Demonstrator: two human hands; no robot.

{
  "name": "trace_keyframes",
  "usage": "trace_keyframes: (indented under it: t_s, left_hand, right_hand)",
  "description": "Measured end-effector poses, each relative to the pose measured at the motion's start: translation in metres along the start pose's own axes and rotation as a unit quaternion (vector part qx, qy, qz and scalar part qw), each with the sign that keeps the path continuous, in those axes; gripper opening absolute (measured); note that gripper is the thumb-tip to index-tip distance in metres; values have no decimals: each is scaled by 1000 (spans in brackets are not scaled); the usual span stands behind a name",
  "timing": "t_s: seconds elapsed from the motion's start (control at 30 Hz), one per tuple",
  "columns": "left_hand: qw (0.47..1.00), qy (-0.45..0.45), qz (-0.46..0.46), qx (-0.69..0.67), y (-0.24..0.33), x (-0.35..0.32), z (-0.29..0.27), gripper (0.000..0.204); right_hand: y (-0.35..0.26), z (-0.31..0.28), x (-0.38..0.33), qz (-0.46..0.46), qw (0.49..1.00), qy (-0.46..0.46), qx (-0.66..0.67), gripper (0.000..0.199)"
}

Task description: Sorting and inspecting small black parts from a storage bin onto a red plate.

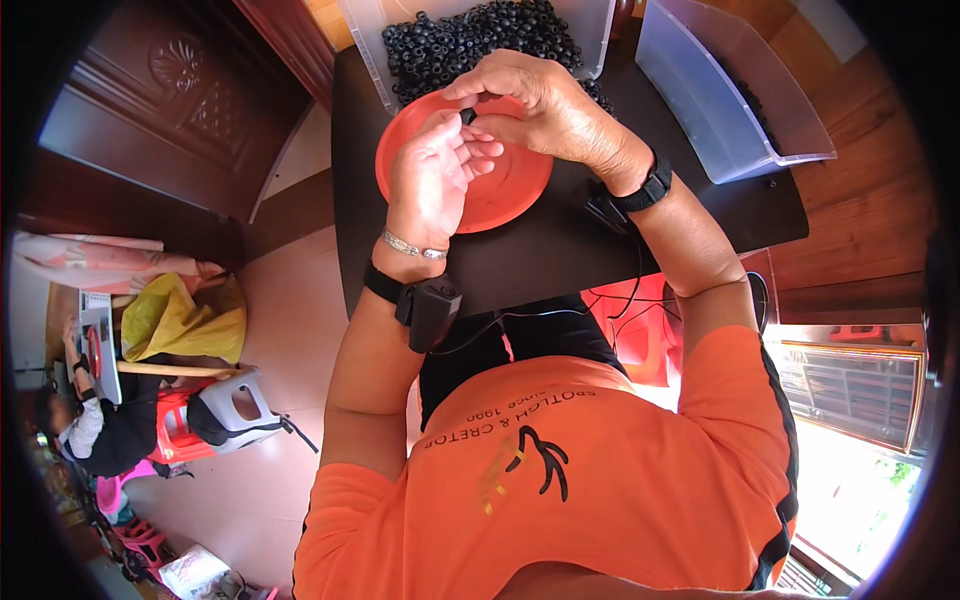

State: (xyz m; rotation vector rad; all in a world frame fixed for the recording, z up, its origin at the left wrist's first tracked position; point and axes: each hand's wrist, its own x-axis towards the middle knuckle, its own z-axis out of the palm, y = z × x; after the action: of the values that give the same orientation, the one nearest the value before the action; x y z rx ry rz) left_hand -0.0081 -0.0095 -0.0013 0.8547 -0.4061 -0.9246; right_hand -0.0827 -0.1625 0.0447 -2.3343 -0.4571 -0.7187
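A small black part [468,117] is pinched between the fingertips of both my hands above an orange-red round dish [515,195]. My left hand [437,180] is palm up, its thumb and index finger at the part and its other fingers loosely curled. My right hand [548,108] arches over from the right, its thumb and index finger closed around the part's other side. The fingers partly hide the part, so its exact shape cannot be made out. Just beyond the dish, many small black ring-like pieces [480,42] fill a clear plastic bin [368,38].
The dish and bins stand on a dark table [385,255]. A second translucent bin [700,115] at the right holds some black pieces. Cables [640,270] hang by the table's near edge. On the far left, another person [105,430] sits near a yellow bag [185,320].
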Motion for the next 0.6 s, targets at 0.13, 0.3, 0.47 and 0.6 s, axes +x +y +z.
trace_keyframes:
  t_s: [0.13,0.3,0.47,0.6]
  left_hand:
    - [1000,-1,16,-11,-1,1,-2,25]
    - [999,17,23,-40,-2,3,-6,21]
    - [1000,3,18,-19,1,0,-1,20]
    - [1000,10,19,-3,0,0,0,19]
  right_hand:
    - [4,1,0,-1,1000,8,31,34]
    - [13,0,-1,66,990,-24,120,20]
    - [15,0,-1,78,985,-45,145,14]
    - [20,0,-3,97,974,-48,199,10]
